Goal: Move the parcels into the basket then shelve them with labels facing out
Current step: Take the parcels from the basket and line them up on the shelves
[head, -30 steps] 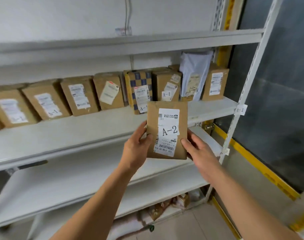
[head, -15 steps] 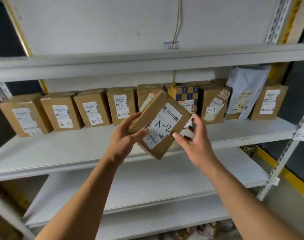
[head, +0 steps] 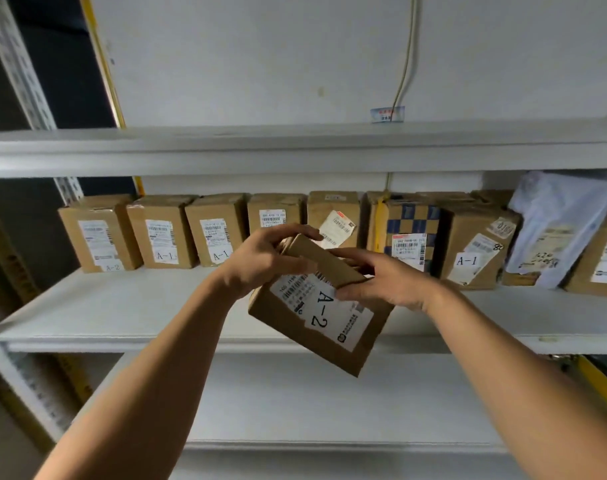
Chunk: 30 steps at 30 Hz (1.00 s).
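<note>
White shelving (head: 129, 313) behind — both hands, left (head: 260, 261) and right (head: 385, 282), grip the tilted A-2 parcel (head: 316, 327).

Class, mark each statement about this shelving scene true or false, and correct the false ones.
1. Both hands hold the A-2 parcel. True.
2. The left hand hangs idle. False: it grips the parcel's upper end.
3. The held parcel's label reads A-1. False: it reads A-2.
4. Boxes stand in a row on the middle shelf. True.
5. The right hand pinches the parcel. True.
</note>
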Motion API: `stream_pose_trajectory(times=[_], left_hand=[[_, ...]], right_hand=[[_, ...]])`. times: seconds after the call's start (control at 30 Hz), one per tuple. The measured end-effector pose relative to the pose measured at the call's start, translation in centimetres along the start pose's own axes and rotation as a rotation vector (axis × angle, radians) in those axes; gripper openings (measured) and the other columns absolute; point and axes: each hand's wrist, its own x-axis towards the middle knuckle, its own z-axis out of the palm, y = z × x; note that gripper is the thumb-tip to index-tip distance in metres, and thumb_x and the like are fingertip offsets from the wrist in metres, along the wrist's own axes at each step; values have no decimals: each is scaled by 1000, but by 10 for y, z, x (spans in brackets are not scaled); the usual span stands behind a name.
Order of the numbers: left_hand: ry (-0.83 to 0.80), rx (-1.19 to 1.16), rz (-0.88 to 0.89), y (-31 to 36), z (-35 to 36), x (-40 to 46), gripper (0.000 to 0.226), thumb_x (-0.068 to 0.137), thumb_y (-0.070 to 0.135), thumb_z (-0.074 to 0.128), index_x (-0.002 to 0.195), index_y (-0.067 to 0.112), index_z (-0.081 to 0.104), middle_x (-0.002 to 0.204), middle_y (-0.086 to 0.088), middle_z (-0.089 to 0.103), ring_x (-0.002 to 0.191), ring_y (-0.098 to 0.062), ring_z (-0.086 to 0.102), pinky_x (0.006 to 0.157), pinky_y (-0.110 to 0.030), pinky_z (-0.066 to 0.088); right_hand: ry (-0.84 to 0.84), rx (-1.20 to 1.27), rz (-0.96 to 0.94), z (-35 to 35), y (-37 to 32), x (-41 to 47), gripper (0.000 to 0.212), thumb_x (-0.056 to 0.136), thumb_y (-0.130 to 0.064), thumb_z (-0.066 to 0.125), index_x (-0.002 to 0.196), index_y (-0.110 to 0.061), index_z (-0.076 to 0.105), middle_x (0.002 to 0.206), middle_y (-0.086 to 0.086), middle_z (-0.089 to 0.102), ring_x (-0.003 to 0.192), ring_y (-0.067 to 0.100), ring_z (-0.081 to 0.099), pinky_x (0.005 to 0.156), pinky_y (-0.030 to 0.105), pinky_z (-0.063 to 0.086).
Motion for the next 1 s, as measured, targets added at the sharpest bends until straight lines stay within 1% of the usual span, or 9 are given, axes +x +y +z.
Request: stream_pose_trajectory(times=[0.1, 0.2, 0.33, 0.43, 0.57, 0.7, 0.8, 0.9, 1.0], left_hand=[[334, 191, -12, -11, -1, 4, 63, 87, 47, 82, 145, 45, 55, 157, 0, 52, 139, -18, 49, 107, -48, 51], [519, 42, 9, -36, 1, -1, 83, 85, 68, 75, 156, 37, 44, 161, 1, 46, 144, -19, 48, 111, -52, 51], [350, -81, -192, -61, 33, 2, 91, 84, 57, 75, 160, 30, 35, 158, -2, 51, 132, -23, 61, 95, -35, 59], [337, 118, -141, -88, 51, 19, 65, 95, 38, 75, 150, 35, 39, 124, 9, 70, 111, -17, 73, 88, -39, 65], [358, 104, -148, -120, 50, 45, 74, 97, 14, 74, 156, 34, 34, 127, 4, 69, 118, -25, 69, 87, -46, 65], [372, 232, -111, -151, 54, 64, 90, 91, 14, 81, 159, 40, 28, 129, 5, 68, 114, -26, 69, 89, -47, 64], [360, 203, -79, -166, 55, 82, 85, 89, 9, 81, 155, 39, 36, 129, 9, 68, 120, -28, 69, 94, -47, 63], [343, 226, -31, -170, 55, 95, 81, 88, 10, 79, 155, 35, 40, 131, 8, 67, 119, -27, 70, 98, -43, 61], [328, 227, -23, -177, 53, 104, 82, 84, 21, 77, 155, 36, 39, 130, 8, 69, 115, -25, 71, 94, -49, 62]], right_hand=[[132, 137, -5, 2, 16, 10, 84, 75, -46, 86, 150, -40, 49, 131, -6, 67, 109, 13, 73, 86, 38, 65], [295, 272, -40, 9, 25, 20, 75, 85, -47, 80, 151, -37, 46, 125, -13, 67, 109, 8, 69, 85, 31, 59], [450, 426, -7, 31, 41, 43, 76, 86, -53, 77, 152, -34, 44, 136, -11, 66, 119, 7, 63, 93, 24, 46], [479, 426, 48, 43, 56, 60, 71, 80, -64, 77, 140, -37, 50, 137, -11, 67, 123, 9, 63, 96, 26, 47], [474, 363, 141, 41, 84, 78, 40, 91, -52, 77, 124, -42, 58, 132, -13, 70, 123, 10, 65, 110, 38, 49], [480, 233, 239, 33, 110, 98, 50, 96, -38, 75, 141, -35, 54, 137, -7, 68, 127, 15, 63, 115, 48, 48], [619, 152, 269, 35, 108, 104, 41, 103, -32, 66, 142, -29, 54, 135, -5, 67, 122, 17, 62, 107, 43, 50], [726, 77, 307, 36, 110, 109, 35, 107, -33, 58, 141, -28, 52, 131, -4, 66, 112, 19, 61, 95, 38, 49], [742, 48, 336, 35, 115, 114, 44, 107, -39, 56, 148, -27, 47, 139, -2, 64, 119, 24, 61, 100, 43, 51]])
